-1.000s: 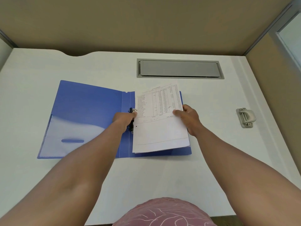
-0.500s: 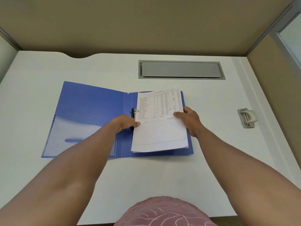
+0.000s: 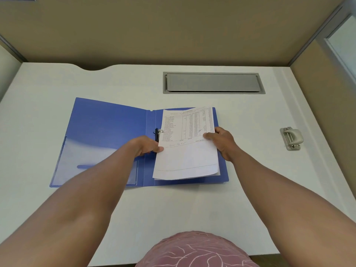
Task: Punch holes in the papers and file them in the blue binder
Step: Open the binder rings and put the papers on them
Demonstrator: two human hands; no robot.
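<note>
The blue binder (image 3: 107, 128) lies open flat on the white desk, its ring mechanism (image 3: 158, 132) along the spine. A small stack of printed papers (image 3: 187, 155) lies over the binder's right half, its left edge at the upper ring. My left hand (image 3: 145, 146) pinches the papers' left edge just below that ring. My right hand (image 3: 221, 141) grips the right edge of the stack, thumb on top. The grey hole punch (image 3: 291, 138) sits apart on the desk to the right.
A grey cable hatch (image 3: 212, 83) is set into the desk behind the binder. Beige partition walls close off the back and right. A clear pocket (image 3: 77, 162) covers the inside of the binder's left cover.
My left hand slid down from the upper ring to the papers' left edge below it. The papers shifted slightly; the right hand kept its grip.
</note>
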